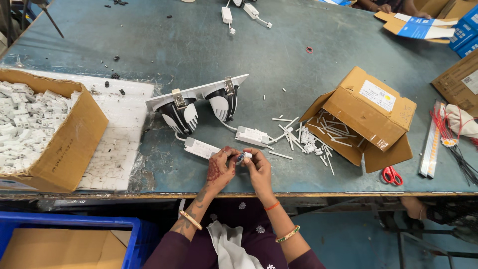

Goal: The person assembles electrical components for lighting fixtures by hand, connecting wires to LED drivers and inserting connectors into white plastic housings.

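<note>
My left hand (220,168) and my right hand (259,167) meet at the table's front edge, both pinching a small white connector (245,156) with thin wires. Just beyond them lie two white driver boxes (201,148) (252,135), wired to a twin downlight fitting (199,103) that lies face down with black heat sinks and metal clips. To the right, a tipped cardboard box (371,115) spills white connectors and short white tubes (308,139) onto the table.
An open cardboard box of white plastic parts (30,124) sits at left on a white foam sheet (124,144). Red scissors (392,175) and wire bundles (455,134) lie right. Another person's hands (398,7) handle blue-white cartons at far right. Blue crate (69,241) below.
</note>
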